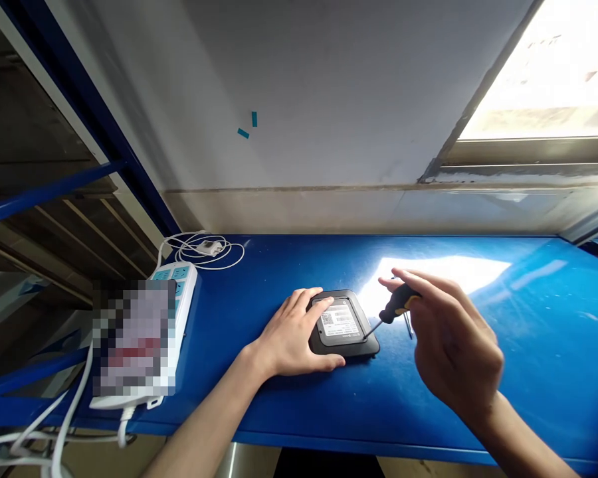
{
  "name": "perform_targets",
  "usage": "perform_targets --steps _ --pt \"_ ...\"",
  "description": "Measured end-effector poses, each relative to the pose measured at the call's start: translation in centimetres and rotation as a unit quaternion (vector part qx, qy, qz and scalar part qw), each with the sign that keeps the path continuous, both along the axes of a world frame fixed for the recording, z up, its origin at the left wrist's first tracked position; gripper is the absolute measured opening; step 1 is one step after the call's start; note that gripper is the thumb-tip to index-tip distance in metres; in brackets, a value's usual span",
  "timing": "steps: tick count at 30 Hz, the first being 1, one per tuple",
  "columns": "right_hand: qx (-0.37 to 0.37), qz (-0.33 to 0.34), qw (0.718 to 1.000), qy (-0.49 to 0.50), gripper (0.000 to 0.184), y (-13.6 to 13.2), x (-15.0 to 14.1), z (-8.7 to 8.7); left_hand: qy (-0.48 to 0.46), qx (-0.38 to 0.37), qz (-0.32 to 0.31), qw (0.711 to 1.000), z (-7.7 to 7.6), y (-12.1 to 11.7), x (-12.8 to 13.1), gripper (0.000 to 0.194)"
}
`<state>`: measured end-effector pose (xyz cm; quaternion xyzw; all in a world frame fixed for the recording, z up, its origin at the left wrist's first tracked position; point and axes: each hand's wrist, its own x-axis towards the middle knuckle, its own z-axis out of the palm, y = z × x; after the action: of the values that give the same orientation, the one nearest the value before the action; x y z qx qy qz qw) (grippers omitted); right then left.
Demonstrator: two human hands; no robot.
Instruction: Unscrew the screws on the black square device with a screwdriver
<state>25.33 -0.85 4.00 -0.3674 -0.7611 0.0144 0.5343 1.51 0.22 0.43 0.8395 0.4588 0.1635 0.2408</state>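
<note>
A small dark device (343, 325) with rounded corners lies label-up on the blue surface (503, 372), about midway along it and nearer the front edge than the back. It looks rigid, light and smooth-shelled, so it would likely slide on the glossy top unless pinned; its rounded rim offers the best hold. The left hand (292, 338) lies flat over its left side, fingers spread on the shell, pressing rather than gripping. The right hand (453, 345) is closed around a screwdriver (391, 313) with a black-and-yellow handle, whose thin shaft slants down to the device's right edge. A white power strip (182, 292) and coiled white cable (204, 251) occupy the back left corner. To the right the surface lies open towards the window.
</note>
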Motion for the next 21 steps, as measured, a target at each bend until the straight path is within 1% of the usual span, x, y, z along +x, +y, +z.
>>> perform_targets --steps 3,5,8,10,13,16,19,21 --pt "-0.002 -0.004 1.0 -0.009 0.049 -0.3 -0.3 0.4 -0.007 0.002 -0.001 1.0 -0.2 0.0 0.0 0.099" --pt "0.011 -0.022 0.999 -0.023 0.048 0.0 -0.3 0.8 -0.012 0.003 0.001 1.0 -0.4 0.0 -0.1 0.099" --pt "0.036 -0.062 0.997 -0.038 0.039 0.6 -0.3 1.1 -0.021 0.005 0.003 1.0 -0.5 -0.1 -0.1 0.096" --pt "0.046 -0.077 0.995 -0.039 0.033 0.9 -0.3 1.0 -0.024 0.003 0.003 1.0 -0.5 -0.1 -0.1 0.095" --pt "0.013 -0.042 0.999 -0.014 0.033 0.8 -0.3 0.8 -0.022 0.002 0.002 1.0 -0.5 0.0 -0.1 0.095" --pt "-0.025 0.003 1.0 0.004 0.043 0.2 -0.4 0.8 -0.015 0.001 0.004 1.0 -0.6 0.0 -0.2 0.097" --pt "-0.019 0.016 1.0 -0.003 0.048 -0.1 -0.3 1.0 -0.012 0.0 0.004 1.0 -0.7 0.0 -0.2 0.098" --pt "-0.018 0.012 1.0 -0.008 0.048 -0.1 -0.2 1.1 -0.018 0.001 0.003 1.0 -0.8 0.0 -0.2 0.098"
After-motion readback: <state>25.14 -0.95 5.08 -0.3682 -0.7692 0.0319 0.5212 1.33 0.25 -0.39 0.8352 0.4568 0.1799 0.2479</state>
